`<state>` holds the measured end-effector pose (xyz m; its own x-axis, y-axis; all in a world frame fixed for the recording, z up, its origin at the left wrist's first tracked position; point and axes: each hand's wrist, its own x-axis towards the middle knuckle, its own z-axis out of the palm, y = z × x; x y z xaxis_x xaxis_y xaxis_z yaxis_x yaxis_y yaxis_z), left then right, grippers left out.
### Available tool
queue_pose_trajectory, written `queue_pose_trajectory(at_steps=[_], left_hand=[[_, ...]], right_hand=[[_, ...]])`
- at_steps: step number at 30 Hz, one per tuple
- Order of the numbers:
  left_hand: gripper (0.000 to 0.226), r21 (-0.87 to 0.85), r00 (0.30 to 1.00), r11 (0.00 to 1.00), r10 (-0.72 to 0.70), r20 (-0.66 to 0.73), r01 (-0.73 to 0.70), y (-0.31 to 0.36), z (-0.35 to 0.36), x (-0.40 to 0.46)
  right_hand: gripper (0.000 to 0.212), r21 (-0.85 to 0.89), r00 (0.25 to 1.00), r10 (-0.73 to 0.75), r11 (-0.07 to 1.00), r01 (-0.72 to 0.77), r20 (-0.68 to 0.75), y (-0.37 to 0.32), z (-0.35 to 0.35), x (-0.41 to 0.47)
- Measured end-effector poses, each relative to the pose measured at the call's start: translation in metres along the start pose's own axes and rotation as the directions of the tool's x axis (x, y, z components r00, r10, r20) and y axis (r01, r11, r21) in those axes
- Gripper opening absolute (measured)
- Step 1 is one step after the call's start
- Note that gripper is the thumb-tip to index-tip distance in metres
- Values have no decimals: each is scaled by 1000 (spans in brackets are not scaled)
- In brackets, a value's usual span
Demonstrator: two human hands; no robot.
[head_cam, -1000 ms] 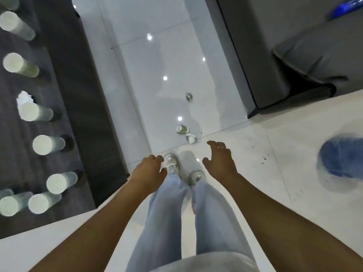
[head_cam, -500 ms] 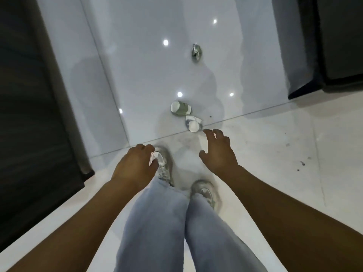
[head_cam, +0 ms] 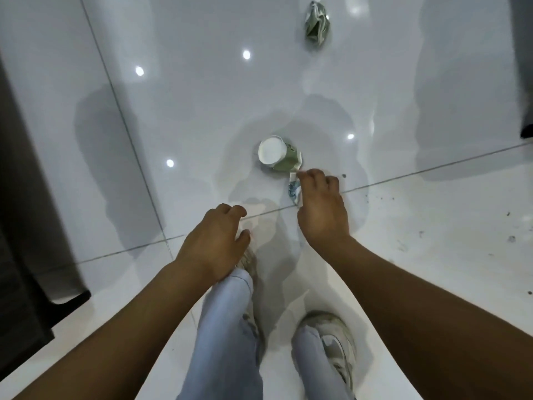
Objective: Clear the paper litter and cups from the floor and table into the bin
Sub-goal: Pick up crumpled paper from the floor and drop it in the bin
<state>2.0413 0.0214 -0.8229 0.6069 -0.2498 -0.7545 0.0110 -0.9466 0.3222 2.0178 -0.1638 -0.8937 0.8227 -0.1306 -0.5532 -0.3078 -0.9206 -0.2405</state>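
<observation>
A green paper cup (head_cam: 281,157) lies on its side on the glossy white floor, its white mouth facing left. Just below it lies a crushed white-and-blue paper cup (head_cam: 293,189), mostly hidden under my right hand (head_cam: 320,210). That hand curls over the crushed cup, with the forefinger at its top edge and the thumb at its lower edge. My left hand (head_cam: 215,241) hovers lower left of the cups, above my left shoe, fingers loosely curled and holding nothing. A third crumpled green cup (head_cam: 316,23) lies farther away at the top.
A dark table (head_cam: 31,255) runs down the left edge. A dark furniture corner (head_cam: 526,82) shows at the right edge. Dark crumbs (head_cam: 432,226) speckle the tile at right. My legs and white shoes (head_cam: 331,345) fill the bottom centre.
I have leaned down and closer to the floor. My right hand moved forward onto the crushed cup. My left hand came forward beside it. The cups have not shifted.
</observation>
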Motion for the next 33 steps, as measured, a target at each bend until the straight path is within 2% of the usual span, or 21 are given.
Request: queue_pose_trajectory(at_steps=[7, 12, 17, 20, 25, 30, 33], left_hand=[[42, -38, 999, 999, 32, 20, -31, 25, -17, -22], [46, -46, 999, 999, 25, 42, -23, 45, -45, -65], [78, -18, 999, 999, 39, -6, -39, 75, -90, -127], [90, -1, 994, 995, 101, -47, -101, 87, -112, -160], [84, 40, 959, 966, 259, -114, -256, 87, -142, -198], [71, 94, 932, 943, 332, -149, -321, 70, -170, -212], [67, 88, 944, 949, 310, -115, -302, 60, -186, -211]], right_hand=[[58, 132, 997, 32, 990, -40, 64, -4, -19, -37], [60, 226, 999, -36, 974, 27, 35, -31, -75, -84], [60, 334, 991, -114, 939, 84, 72, -71, -154, -142], [61, 375, 988, -106, 925, 56, 114, -94, -192, -169], [63, 372, 984, -83, 928, 20, 155, -128, -236, -193], [62, 392, 971, -108, 920, 16, 214, -163, -265, -192], [69, 389, 958, -114, 921, 3, 264, -181, -276, -185]])
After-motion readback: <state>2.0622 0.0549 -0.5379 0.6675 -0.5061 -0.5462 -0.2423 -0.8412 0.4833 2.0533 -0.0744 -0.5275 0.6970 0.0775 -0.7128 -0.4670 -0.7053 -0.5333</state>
